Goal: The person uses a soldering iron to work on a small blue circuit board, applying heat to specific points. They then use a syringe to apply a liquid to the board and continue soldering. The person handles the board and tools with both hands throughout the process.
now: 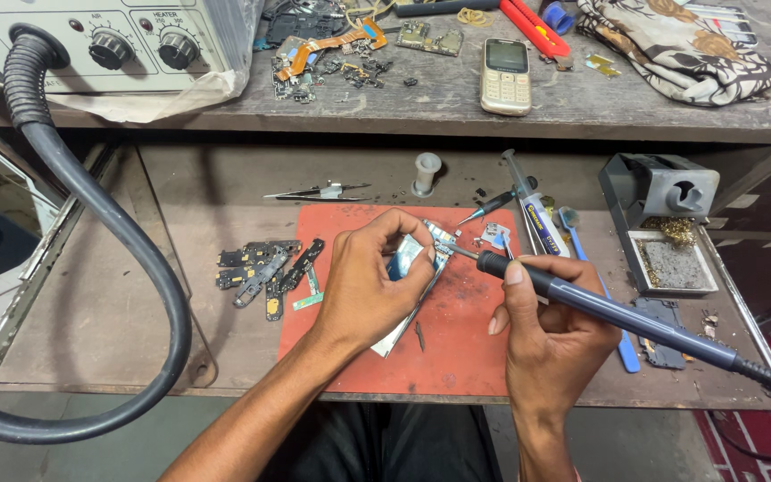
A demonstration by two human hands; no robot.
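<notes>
My left hand [369,284] grips a small opened phone body [412,259] with a shiny metal frame, tilted up off the red work mat [457,348]. My right hand [553,332] holds a grey soldering iron [613,312] like a pen. Its thin tip touches the upper end of the phone body, near a small board part. The iron's cable runs off to the lower right.
Several dark phone parts [265,268] lie left of the mat. Tweezers [319,191], a solder spool [425,172], a syringe and a blue brush lie behind. An iron stand with brass wool [667,223] is right. On the upper shelf sit a hot-air station [100,45] with its thick hose, a keypad phone [504,76] and cloth.
</notes>
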